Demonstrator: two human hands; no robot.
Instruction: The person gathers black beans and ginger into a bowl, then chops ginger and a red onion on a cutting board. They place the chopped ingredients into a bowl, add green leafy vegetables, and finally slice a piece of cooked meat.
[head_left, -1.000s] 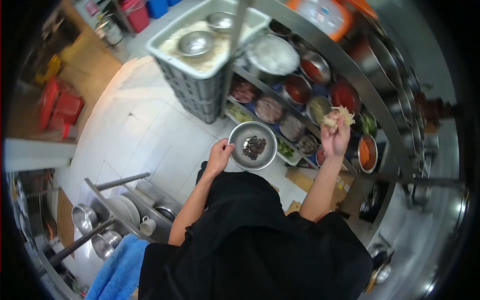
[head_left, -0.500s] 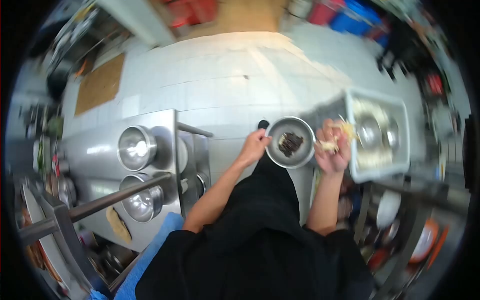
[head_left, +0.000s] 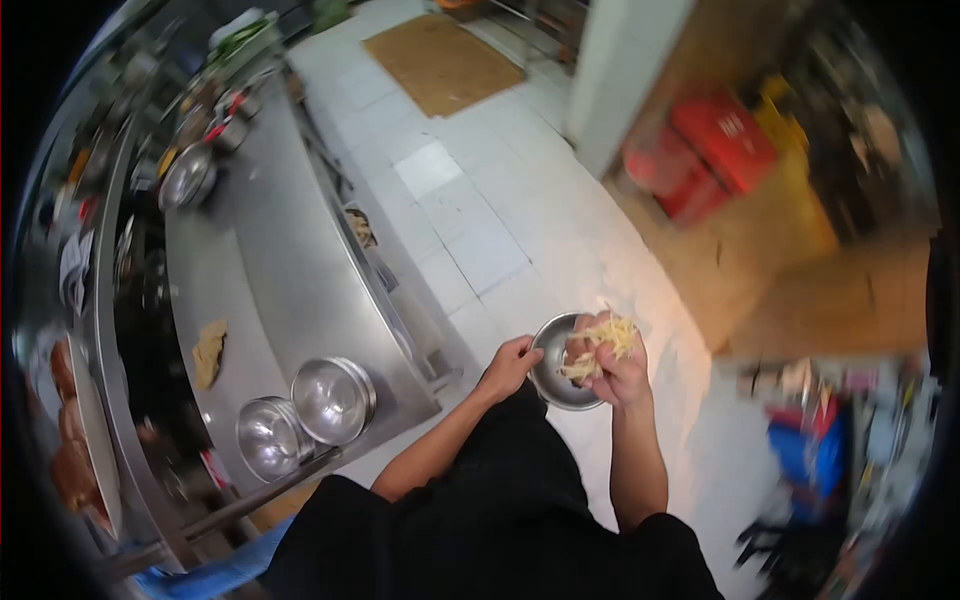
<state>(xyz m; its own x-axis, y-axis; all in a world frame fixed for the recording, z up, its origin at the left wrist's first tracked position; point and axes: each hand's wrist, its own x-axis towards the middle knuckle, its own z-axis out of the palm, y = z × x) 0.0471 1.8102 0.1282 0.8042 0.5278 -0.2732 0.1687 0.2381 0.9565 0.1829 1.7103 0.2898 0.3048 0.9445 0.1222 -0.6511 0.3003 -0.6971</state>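
Note:
A round metal bowl (head_left: 550, 386) is held out in front of my body. My left hand (head_left: 508, 370) grips its left rim, thumb at the edge. Over the bowl's right side is my right hand (head_left: 622, 368), its fingers curled round a bunch of pale yellow shreds (head_left: 618, 335). Some shreds stick out above the fingers and some hang below them, over the bowl. The hand hides most of what lies inside the bowl.
A long steel counter (head_left: 290, 220) runs along the left, with stacked metal bowls (head_left: 333, 400) near its corner and a tan cloth (head_left: 209, 354) beyond. A red bin (head_left: 715, 150) stands at the upper right, by a pillar (head_left: 625, 80). Part of a dark figure shows lower right.
The view has swung left, showing more of the counter and no longer the white tub. My right hand has moved from beside the bowl to over it, still holding the shreds.

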